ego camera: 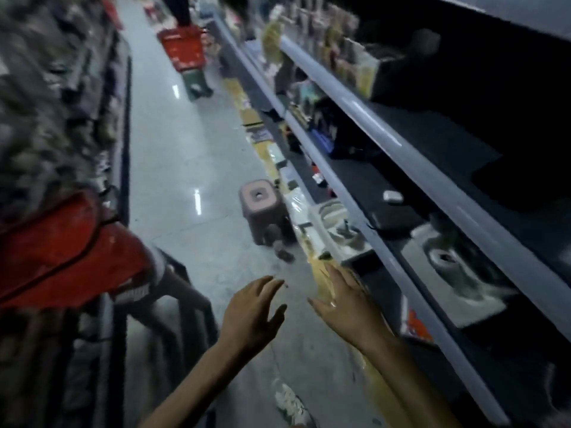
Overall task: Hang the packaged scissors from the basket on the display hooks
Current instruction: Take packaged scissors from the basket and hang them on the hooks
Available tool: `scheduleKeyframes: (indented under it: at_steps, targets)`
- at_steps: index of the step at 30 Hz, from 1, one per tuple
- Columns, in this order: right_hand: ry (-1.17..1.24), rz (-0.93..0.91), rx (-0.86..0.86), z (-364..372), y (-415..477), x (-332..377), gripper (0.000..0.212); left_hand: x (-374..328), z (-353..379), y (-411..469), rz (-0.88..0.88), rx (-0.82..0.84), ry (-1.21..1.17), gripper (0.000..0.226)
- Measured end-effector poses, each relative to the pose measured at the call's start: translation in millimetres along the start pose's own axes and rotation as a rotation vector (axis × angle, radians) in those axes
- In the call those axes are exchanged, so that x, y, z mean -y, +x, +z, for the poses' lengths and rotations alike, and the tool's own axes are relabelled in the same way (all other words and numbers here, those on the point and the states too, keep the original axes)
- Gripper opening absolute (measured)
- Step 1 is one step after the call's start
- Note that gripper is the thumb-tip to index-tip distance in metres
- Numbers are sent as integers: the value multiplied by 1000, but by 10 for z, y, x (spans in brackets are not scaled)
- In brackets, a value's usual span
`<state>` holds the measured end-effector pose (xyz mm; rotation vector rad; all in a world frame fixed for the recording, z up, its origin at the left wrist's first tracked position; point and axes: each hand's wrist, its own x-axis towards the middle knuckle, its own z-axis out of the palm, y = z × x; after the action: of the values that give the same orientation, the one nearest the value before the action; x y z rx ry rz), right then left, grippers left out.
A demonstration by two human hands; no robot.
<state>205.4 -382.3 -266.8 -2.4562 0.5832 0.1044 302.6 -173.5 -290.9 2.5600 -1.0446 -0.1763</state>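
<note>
1. Shelves along the right of the aisle, dim and smeared by blur. No display hooks to be made out on them, so nothing countable as already hung.
2. Pale, shiny floor between those shelves and a second blurred rack on the left.
3. Large red shape close by on the left, possibly a basket but too blurred to tell; contents hidden.
4. Red basket well up the aisle, set on something green, a person standing behind it. Well apart from both hands, contents unreadable.
5. Pink stool on the floor just beside the lowest shelf.
6. Left hand and right hand stretched out low over the floor, fingers straight and spread, holding nothing. Right hand near the yellow strip at the foot of the shelves; touching or not, impossible to say.
7. Packaged scissors not to be picked out anywhere in view. Judged from this: no packet in hand, so a fetch from the basket and a hanging on a hook left to do. Number already hung unknowable from here.
</note>
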Motion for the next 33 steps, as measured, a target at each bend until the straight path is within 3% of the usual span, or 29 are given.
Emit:
scheduleKeyframes:
  at_steps: [7,16,22,25,29,33]
  targets:
    - [-182,-249,177,609,1201,1037,82,1278,-285,38,-354,-38,71,58]
    - [-264,-556,365,1326,2009,2232,72,2529,-527,-434,-735,-86,21,71]
    - [-278,-681,530,1938,2625,2991,69,3227,-847,-408,-924,-72,47,56]
    - [-337,-790,594,2221,2950,3430,60,3598,-1008,-316,-1031,-87,24,65]
    - [-440,-1009,559,2590,3361,3988,44,4025,-1236,-116,-1094,-103,24,48]
    - [-428,-1123,599,3100,3741,4549,38,4507,-1232,-21,-1124,-174,23,52]
